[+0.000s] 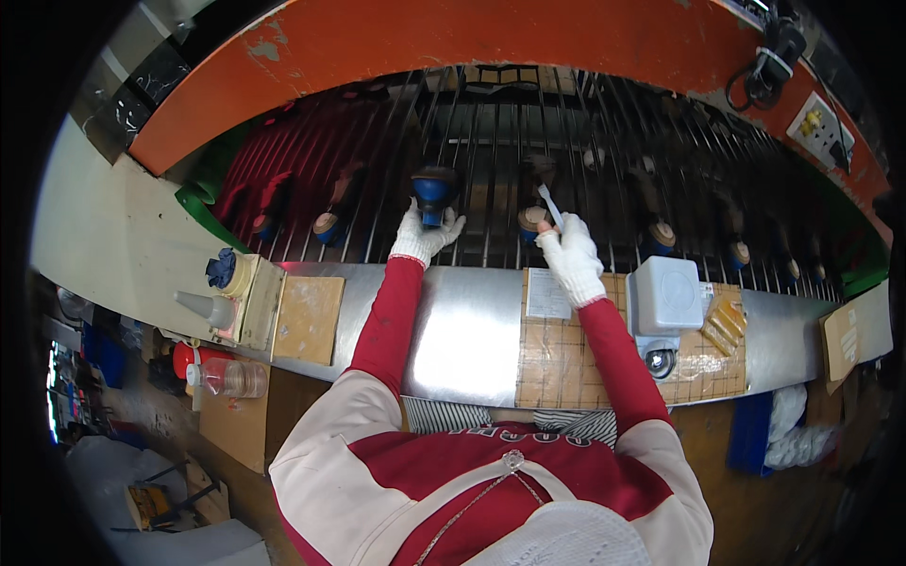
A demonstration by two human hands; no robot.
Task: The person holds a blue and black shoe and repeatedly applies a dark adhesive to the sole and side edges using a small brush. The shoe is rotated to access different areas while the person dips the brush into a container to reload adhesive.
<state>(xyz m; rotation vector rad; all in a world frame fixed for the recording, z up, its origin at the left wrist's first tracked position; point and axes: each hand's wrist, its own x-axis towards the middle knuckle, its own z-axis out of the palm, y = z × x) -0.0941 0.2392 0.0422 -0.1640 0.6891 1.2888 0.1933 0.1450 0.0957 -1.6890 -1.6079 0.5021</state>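
Note:
My left hand (425, 234), in a white knit glove, grips a dark shoe on a blue last (433, 193), held upright above the metal rods with its blue end toward me. My right hand (572, 253), gloved too with the thumb tip bare, closes round a slim white brush-like tool (549, 204), its flat tip pointing away to the upper left. Just left of that hand a shoe on a last (533, 221), with a pale beige end, lies on the rods (486, 189). The tool's tip is over or beside this shoe; I cannot tell whether they touch.
More lasted shoes (326, 224) line the rods on both sides. A metal ledge (462, 330) carries a grey-white dispenser (664, 294) and yellowish sticks (725, 325). A nozzle bottle (206, 307) and a clear bottle (231, 377) stand at left. An orange beam (425, 42) arches across the back.

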